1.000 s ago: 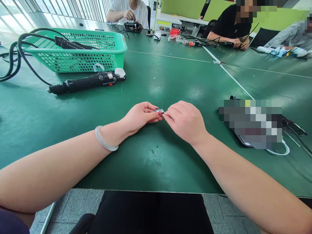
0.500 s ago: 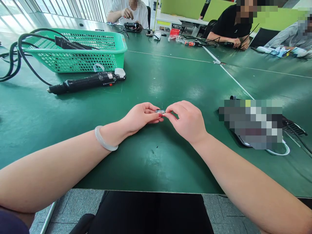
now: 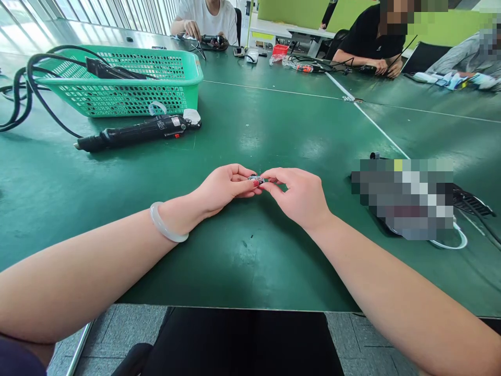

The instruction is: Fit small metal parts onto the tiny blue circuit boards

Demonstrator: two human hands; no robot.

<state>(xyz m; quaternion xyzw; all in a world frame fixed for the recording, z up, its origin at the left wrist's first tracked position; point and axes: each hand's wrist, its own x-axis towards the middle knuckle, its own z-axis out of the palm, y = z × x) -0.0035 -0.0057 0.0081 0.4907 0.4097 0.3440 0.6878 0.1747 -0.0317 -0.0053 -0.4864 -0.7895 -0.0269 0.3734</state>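
Between my hands, over the green table (image 3: 219,256), is a small silver-and-black part (image 3: 256,179), too small to name more exactly. My left hand (image 3: 225,189) pinches it between thumb and fingers, with the fingers curled beneath. At its right end, the thumb and index finger of my right hand (image 3: 299,193) close on or against the part. What lies between those fingertips, if anything beyond the part itself, cannot be made out.
Back left stands a green plastic basket (image 3: 129,99) with black items and cables in it. A black electric screwdriver (image 3: 136,133) lies before it. A pixelated object (image 3: 403,198) with cables sits at right. Several people work across the table.
My right hand has shifted slightly down, and its fingers have moved in closer over the part. My left hand keeps its hold in nearly the same place.
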